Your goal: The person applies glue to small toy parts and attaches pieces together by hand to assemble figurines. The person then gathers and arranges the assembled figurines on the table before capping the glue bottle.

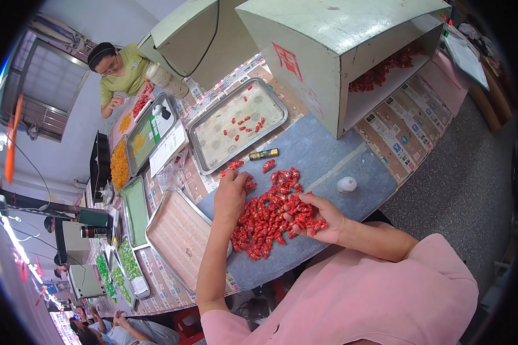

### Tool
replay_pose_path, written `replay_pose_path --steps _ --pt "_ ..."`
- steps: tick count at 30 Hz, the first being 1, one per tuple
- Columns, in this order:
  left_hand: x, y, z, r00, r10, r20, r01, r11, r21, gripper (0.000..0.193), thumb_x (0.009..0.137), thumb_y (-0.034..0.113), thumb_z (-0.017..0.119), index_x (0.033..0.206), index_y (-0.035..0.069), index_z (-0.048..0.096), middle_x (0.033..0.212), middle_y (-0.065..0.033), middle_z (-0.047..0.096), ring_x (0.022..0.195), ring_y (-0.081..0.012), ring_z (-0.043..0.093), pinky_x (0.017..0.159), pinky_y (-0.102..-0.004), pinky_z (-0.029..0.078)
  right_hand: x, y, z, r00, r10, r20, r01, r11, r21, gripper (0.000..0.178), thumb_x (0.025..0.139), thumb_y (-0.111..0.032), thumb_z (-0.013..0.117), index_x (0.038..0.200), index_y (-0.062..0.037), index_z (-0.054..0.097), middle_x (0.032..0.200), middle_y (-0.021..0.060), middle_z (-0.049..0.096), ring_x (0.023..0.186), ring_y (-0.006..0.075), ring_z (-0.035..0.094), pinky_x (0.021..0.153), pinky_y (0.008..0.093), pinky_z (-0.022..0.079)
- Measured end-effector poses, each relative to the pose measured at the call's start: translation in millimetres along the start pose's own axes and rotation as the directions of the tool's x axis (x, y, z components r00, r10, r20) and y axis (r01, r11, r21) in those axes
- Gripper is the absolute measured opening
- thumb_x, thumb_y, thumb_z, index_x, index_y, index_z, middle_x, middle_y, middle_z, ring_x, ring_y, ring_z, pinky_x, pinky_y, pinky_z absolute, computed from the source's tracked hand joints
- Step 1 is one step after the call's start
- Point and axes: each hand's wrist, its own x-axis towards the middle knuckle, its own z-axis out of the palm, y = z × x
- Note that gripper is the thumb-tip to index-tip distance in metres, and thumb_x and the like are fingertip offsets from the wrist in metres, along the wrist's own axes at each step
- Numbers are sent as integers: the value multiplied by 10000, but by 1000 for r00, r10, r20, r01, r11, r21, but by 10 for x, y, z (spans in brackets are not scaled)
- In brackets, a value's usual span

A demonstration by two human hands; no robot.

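A heap of small glossy red figurines (262,227) lies on a blue-grey mat (322,155) in front of me. My right hand (323,223) is cupped palm up at the heap's right side, with several of the figurines in its palm and under its fingers. At the heap's far left edge, my left hand (230,195) is bent downward, its fingers drawn together on red figurines (234,167). Its fingertips are partly hidden. One loose red figurine (269,166) sits just beyond the heap, near a dark and gold cylinder (263,154).
A small white bottle (346,184) stands on the mat's right. Beyond are a metal tray (198,138) with scattered red pieces and a pale box (305,57) holding more. Another tray (155,224) is left. A co-worker (121,75) sits at the far left.
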Motion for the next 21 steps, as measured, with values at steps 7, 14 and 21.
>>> replay_pose_path --steps 7,14,21 --pt "-24 -83 10 997 40 -67 -46 995 -93 349 732 -29 570 1056 73 651 934 -135 574 894 -324 586 758 -387 487 -1 -4 -21 1000 3 -11 -3 1000 6 220 916 -253 599 1110 -148 595 1050 90 640 943 224 648 657 362 581" --pt "-165 149 -208 970 -144 -197 36 882 -470 420 711 -96 537 1081 58 660 940 -88 592 832 -173 604 676 -274 500 -38 -22 45 998 -38 -50 38 999 -6 236 921 -254 590 1134 -153 582 1043 82 644 933 221 653 692 383 573" --pt "-553 1115 -422 994 76 -80 -108 822 -559 454 712 -100 565 1117 81 658 997 -86 595 868 -187 606 694 -274 517 -19 28 85 999 -44 -12 43 992 -118 246 902 -284 611 1116 -163 604 1054 33 645 944 181 640 700 337 548"
